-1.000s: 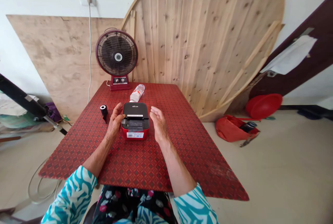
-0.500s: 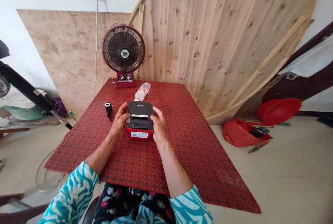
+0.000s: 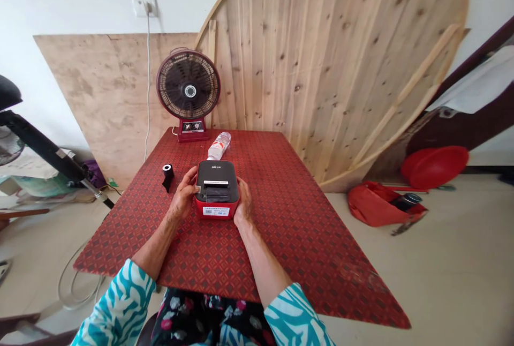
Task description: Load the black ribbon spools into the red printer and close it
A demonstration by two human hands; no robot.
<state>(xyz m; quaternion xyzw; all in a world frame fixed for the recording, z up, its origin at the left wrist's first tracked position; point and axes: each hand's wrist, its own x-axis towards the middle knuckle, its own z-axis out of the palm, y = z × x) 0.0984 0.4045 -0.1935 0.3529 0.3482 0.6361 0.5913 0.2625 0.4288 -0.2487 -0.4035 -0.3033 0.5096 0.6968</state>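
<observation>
A small printer (image 3: pixel 217 188) with a black lid and red base sits in the middle of the red patterned table (image 3: pixel 289 228). My left hand (image 3: pixel 183 197) presses against its left side, fingers curled on the lid's edge. My right hand (image 3: pixel 243 202) grips the printer's right side. A black roll (image 3: pixel 167 172) with a loose black strip lies to the left of the printer, apart from my hands. A plastic water bottle (image 3: pixel 219 145) lies on its side just behind the printer.
A dark red desk fan (image 3: pixel 188 91) stands at the table's far edge, its cord running up to a wall socket. Wooden boards lean on the wall behind. A red bag (image 3: pixel 377 204) and red basin (image 3: pixel 436 164) lie on the floor at right.
My right hand, which hovered open beside the printer, has come in and closed on its right side. My left hand has stayed against the left side.
</observation>
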